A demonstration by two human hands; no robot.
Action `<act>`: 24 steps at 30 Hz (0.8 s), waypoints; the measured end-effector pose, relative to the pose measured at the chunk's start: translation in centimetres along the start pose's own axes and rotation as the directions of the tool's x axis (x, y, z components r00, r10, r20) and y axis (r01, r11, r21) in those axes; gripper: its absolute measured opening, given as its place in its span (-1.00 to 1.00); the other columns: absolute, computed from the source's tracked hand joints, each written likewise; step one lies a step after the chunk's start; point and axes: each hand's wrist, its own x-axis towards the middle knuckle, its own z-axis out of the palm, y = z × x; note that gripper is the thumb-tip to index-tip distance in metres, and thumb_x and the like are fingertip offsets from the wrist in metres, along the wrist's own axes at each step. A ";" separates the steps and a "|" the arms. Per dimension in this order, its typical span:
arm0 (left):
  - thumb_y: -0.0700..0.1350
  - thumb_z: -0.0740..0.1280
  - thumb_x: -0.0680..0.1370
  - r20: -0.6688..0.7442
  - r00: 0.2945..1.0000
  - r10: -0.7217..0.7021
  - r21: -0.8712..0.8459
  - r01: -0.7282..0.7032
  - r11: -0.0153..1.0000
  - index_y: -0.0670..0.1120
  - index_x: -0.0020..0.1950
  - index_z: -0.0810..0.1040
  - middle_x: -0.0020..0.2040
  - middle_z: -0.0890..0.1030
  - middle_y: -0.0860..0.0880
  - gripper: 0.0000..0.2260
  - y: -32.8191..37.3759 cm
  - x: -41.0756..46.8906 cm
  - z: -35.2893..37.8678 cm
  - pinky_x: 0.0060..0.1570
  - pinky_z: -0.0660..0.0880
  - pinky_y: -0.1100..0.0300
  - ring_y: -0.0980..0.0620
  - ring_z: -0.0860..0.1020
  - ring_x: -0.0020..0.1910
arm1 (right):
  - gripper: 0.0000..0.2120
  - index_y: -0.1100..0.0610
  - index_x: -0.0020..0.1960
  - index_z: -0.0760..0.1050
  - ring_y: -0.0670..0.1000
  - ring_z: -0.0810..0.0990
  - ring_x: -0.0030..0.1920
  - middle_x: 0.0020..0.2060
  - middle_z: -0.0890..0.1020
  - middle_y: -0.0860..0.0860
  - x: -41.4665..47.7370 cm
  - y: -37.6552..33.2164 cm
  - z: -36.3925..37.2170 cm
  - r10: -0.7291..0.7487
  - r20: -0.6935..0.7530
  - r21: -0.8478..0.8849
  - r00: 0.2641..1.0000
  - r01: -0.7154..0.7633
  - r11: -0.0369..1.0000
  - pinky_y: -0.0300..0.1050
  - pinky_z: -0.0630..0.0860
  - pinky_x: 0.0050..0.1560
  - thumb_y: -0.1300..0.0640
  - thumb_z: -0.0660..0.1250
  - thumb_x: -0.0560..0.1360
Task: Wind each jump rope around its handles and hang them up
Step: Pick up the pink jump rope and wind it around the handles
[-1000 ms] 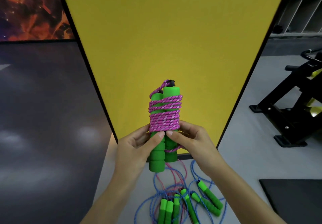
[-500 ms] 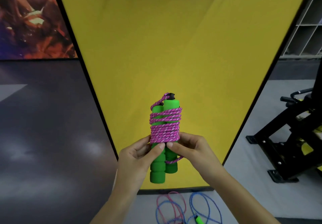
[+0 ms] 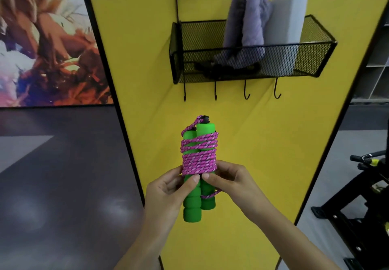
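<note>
My left hand (image 3: 168, 194) and right hand (image 3: 231, 182) gripped the wound jump rope (image 3: 199, 160); I judged its top loop (image 3: 188, 128) needed guiding squarely onto a hook (image 3: 215, 94)

Gym: exercise bike (image 3: 366, 196), wall hooks (image 3: 246, 93)

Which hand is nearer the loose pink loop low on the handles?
Right. The right hand is beside the pink loop; the left hand is across the green handles from it.
</note>
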 end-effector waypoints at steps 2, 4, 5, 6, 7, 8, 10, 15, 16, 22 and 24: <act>-0.31 0.41 0.42 -0.021 0.999 0.039 0.000 -0.039 0.999 -0.11 0.00 0.65 -0.16 0.72 -0.04 -0.80 1.4 1.1 -0.1 -0.25 0.56 0.34 0.10 0.68 -0.19 | -0.77 0.15 0.11 0.59 0.16 0.63 -0.13 -0.16 0.66 0.20 1.5 -1.2 0.2 -0.027 -0.039 0.026 0.999 0.028 0.999 0.06 0.57 -0.06 0.17 0.43 0.45; -0.31 0.42 0.43 -0.048 0.996 0.070 -0.001 -0.070 0.998 -0.10 -0.01 0.64 -0.18 0.72 -0.01 -0.81 2.5 2.3 -0.1 -0.26 0.54 0.37 0.13 0.68 -0.21 | -0.74 0.18 0.13 0.54 -0.02 0.64 -0.15 -0.19 0.68 0.08 3.2 -2.2 0.6 -0.028 -0.080 0.069 0.996 0.033 0.997 -0.08 0.60 -0.10 0.27 0.40 0.45; -0.32 0.42 0.43 -0.063 0.995 0.079 -0.005 -0.079 0.997 -0.09 -0.01 0.64 -0.19 0.72 0.01 -0.81 2.9 3.0 0.0 -0.27 0.54 0.38 0.15 0.68 -0.21 | -0.73 0.19 0.14 0.53 -0.02 0.64 -0.16 -0.19 0.67 0.09 4.0 -2.5 0.8 -0.025 -0.100 0.078 0.995 0.033 0.996 -0.07 0.60 -0.10 0.29 0.39 0.45; -0.31 0.42 0.44 -0.076 0.994 0.084 -0.010 -0.085 0.996 -0.09 -0.01 0.64 -0.19 0.72 0.02 -0.81 3.2 3.6 0.0 -0.27 0.53 0.38 0.15 0.68 -0.21 | -0.73 0.18 0.15 0.52 -0.02 0.64 -0.17 -0.19 0.67 0.10 4.7 -2.7 1.0 -0.024 -0.116 0.085 0.993 0.034 0.996 -0.06 0.60 -0.11 0.29 0.39 0.45; -0.30 0.43 0.44 -0.087 0.993 0.086 -0.014 -0.087 0.996 -0.09 0.00 0.63 -0.19 0.72 0.03 -0.81 3.4 4.2 0.0 -0.27 0.54 0.38 0.15 0.68 -0.20 | -0.72 0.18 0.16 0.51 -0.02 0.65 -0.18 -0.19 0.67 0.11 5.5 -2.7 1.2 -0.021 -0.134 0.087 0.991 0.033 0.996 -0.09 0.60 -0.13 0.29 0.38 0.46; -0.29 0.43 0.44 -0.095 0.992 0.084 -0.014 -0.086 0.996 -0.08 0.02 0.63 -0.19 0.72 0.04 -0.81 3.4 4.8 0.0 -0.27 0.54 0.38 0.15 0.68 -0.19 | -0.71 0.19 0.18 0.51 -0.03 0.65 -0.18 -0.18 0.67 0.12 6.0 -2.8 1.3 -0.017 -0.151 0.092 0.988 0.031 0.995 -0.13 0.59 -0.15 0.29 0.38 0.46; -0.26 0.43 0.45 -0.104 0.991 0.078 -0.004 -0.079 0.997 -0.07 0.04 0.63 -0.17 0.72 0.05 -0.81 3.3 6.0 0.1 -0.28 0.54 0.36 0.14 0.68 -0.18 | -0.68 0.23 0.22 0.49 -0.03 0.65 -0.18 -0.14 0.66 0.16 7.1 -2.9 1.4 -0.001 -0.181 0.103 0.984 0.020 0.995 -0.18 0.59 -0.17 0.29 0.37 0.48; -0.24 0.43 0.47 -0.124 0.991 0.060 0.008 -0.060 0.998 -0.06 0.03 0.63 -0.18 0.72 0.05 -0.83 2.6 8.1 0.2 -0.29 0.54 0.36 0.14 0.68 -0.18 | -0.70 0.23 0.23 0.49 0.02 0.61 -0.23 -0.14 0.64 0.20 8.8 -2.5 1.4 0.034 -0.221 0.119 0.975 -0.007 0.993 -0.11 0.59 -0.16 0.29 0.34 0.50; -0.24 0.43 0.47 -0.127 0.990 0.057 0.008 -0.057 0.998 -0.05 0.01 0.63 -0.19 0.72 0.07 -0.83 2.4 8.3 0.2 -0.30 0.54 0.36 0.15 0.68 -0.19 | -0.70 0.23 0.23 0.49 0.04 0.61 -0.22 -0.15 0.63 0.21 9.0 -2.3 1.4 0.037 -0.222 0.113 0.974 -0.012 0.994 -0.07 0.59 -0.14 0.28 0.34 0.50; -0.26 0.45 0.45 -0.147 0.989 0.024 0.019 -0.021 1.000 -0.05 0.01 0.63 -0.25 0.71 0.09 -0.82 0.9 9.4 -0.2 -0.34 0.53 0.37 0.19 0.66 -0.27 | -0.74 0.21 0.20 0.49 0.04 0.60 -0.24 -0.19 0.61 0.18 9.8 -0.7 1.4 0.101 -0.233 0.158 0.967 -0.065 0.985 -0.15 0.59 -0.19 0.29 0.32 0.51; -0.27 0.45 0.45 -0.148 0.989 0.013 0.035 -0.008 0.999 -0.01 -0.02 0.62 -0.29 0.70 0.12 -0.80 0.4 9.7 -0.3 -0.34 0.53 0.38 0.21 0.65 -0.29 | -0.72 0.24 0.22 0.47 0.03 0.59 -0.23 -0.22 0.60 0.15 10.1 0.0 1.3 0.112 -0.224 0.162 0.968 -0.077 0.984 -0.15 0.58 -0.17 0.31 0.32 0.51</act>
